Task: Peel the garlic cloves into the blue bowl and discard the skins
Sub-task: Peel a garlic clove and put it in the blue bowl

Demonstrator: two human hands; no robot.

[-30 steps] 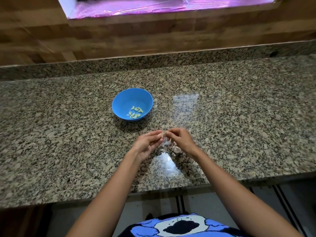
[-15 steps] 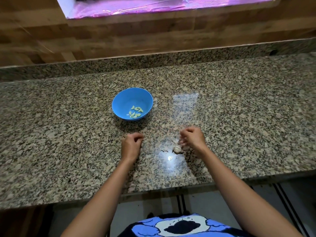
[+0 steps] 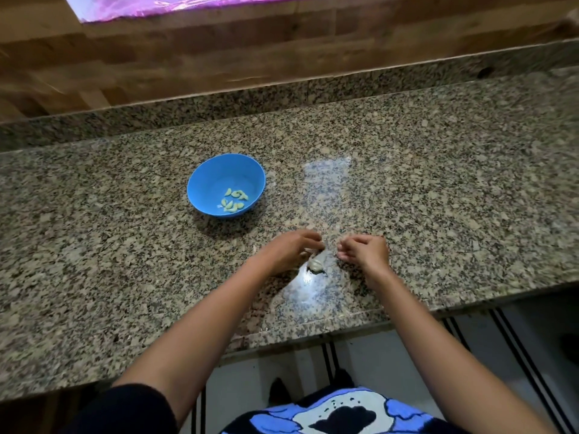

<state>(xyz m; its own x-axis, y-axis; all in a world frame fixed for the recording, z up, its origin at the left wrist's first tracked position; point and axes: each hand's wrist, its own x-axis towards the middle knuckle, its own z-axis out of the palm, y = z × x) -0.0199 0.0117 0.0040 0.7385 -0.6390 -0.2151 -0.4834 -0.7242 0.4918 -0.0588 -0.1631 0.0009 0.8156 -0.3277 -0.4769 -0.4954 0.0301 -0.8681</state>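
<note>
The blue bowl (image 3: 200, 186) stands on the granite counter left of centre, with several peeled, pale green garlic cloves (image 3: 234, 200) in its bottom. A small pale garlic piece with its skin (image 3: 315, 265) lies on the counter nearer to me, between my hands. My left hand (image 3: 289, 247) is curled over it, and its fingertips pinch the pale upper end. My right hand (image 3: 366, 250) hovers just right of the garlic with its fingers curled in; I see nothing in it.
The granite counter (image 3: 454, 198) runs across the whole view. A raised granite ledge (image 3: 344, 86) and a wooden wall lie behind it. Its front edge (image 3: 313, 335) is close to my body. A bright glare patch sits near the garlic.
My left hand has moved right, from a spot below the bowl to the garlic piece. My right hand has stayed beside the garlic. The camera view shifted slightly.
</note>
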